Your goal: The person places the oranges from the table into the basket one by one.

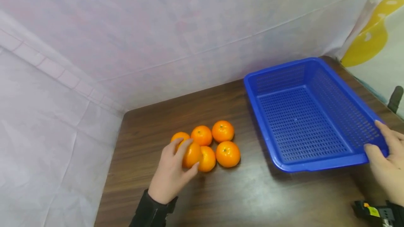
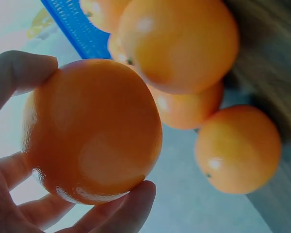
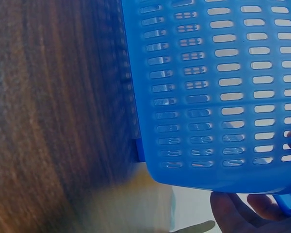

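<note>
My left hand (image 1: 170,174) holds an orange (image 1: 193,154) between its thumb and fingers, at the left of a cluster of other oranges. In the left wrist view the held orange (image 2: 94,133) fills the middle, with fingertips curved around its sides. Several oranges lie close together behind and beside it, including one at the cluster's front right (image 1: 228,154) and one at its back right (image 1: 223,131). My right hand (image 1: 389,157) grips the near right corner of a blue plastic basket (image 1: 315,167), its thumb over the rim. Slotted holes cover the basket wall (image 3: 252,179) in the right wrist view.
The dark wooden table (image 1: 142,185) carries both fruit and basket. Pale patterned sheeting (image 1: 157,44) hangs along its back and left. On the right, sheeting with a yellow print (image 1: 367,46) comes up near the basket's far corner.
</note>
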Motion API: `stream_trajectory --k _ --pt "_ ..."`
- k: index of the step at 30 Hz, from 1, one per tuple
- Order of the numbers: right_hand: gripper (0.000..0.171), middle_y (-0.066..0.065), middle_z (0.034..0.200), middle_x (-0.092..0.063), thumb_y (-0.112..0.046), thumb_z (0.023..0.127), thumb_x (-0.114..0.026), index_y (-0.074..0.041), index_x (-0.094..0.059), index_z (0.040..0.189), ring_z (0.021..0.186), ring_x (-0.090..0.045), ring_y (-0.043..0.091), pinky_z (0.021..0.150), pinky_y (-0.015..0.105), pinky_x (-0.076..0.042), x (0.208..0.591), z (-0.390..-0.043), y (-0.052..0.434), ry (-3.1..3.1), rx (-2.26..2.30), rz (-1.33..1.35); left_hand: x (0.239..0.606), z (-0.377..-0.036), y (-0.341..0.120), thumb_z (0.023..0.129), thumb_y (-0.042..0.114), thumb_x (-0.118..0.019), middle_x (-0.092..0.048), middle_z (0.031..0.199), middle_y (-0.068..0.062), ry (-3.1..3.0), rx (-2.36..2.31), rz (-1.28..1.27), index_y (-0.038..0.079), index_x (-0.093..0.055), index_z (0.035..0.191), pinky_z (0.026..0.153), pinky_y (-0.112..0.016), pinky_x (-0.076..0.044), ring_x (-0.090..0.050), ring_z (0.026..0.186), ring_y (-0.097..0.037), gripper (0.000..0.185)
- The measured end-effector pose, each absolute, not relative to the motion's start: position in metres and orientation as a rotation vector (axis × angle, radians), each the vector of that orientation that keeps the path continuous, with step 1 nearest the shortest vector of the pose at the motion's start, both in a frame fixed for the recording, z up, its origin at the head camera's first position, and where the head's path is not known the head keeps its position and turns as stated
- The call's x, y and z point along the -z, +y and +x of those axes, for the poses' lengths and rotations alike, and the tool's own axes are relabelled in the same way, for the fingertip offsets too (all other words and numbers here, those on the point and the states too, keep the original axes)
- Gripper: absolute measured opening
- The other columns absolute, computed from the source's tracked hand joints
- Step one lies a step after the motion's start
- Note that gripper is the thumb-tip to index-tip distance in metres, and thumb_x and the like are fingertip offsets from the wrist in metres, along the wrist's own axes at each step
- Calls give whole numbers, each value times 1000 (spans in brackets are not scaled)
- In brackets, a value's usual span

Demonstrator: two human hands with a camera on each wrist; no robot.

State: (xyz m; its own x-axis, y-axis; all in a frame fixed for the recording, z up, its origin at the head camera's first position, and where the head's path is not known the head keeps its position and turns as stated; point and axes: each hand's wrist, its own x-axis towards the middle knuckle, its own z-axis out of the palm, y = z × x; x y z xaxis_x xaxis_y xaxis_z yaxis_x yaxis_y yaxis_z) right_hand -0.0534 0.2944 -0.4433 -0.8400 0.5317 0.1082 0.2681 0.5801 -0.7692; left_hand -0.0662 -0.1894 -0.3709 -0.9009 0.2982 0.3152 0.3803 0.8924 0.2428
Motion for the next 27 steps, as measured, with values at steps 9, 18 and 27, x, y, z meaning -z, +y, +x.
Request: stream_trajectory --k 9,18,27 --pt "71 37 157 -22 -8 90 -41 -9 -26 160 144 -22 57 119 68 -17 441 -55 292 -2512 -1091 -643 360 -70 -168 76 26 -86 -57 132 -22 -2721 403 -671 13 -60 137 89 -46 -59 -59 115 -38 68" --pt "73 37 158 -20 -7 89 -41 -9 -25 160 146 -19 56 119 68 -15 441 -54 296 -2504 -1107 -634 352 -81 -139 78 26 -85 -57 134 -19 -2653 401 -854 13 -58 136 94 -45 -56 -59 114 -34 65" --pt "73 38 155 -26 -7 87 -41 -9 -29 159 143 -23 55 117 68 -18 443 -52 297 -2477 -1104 -632 348 -89 -110 83 29 -81 -55 138 -16 -2623 443 -995 14 -54 140 96 -43 -55 -58 117 -34 64"
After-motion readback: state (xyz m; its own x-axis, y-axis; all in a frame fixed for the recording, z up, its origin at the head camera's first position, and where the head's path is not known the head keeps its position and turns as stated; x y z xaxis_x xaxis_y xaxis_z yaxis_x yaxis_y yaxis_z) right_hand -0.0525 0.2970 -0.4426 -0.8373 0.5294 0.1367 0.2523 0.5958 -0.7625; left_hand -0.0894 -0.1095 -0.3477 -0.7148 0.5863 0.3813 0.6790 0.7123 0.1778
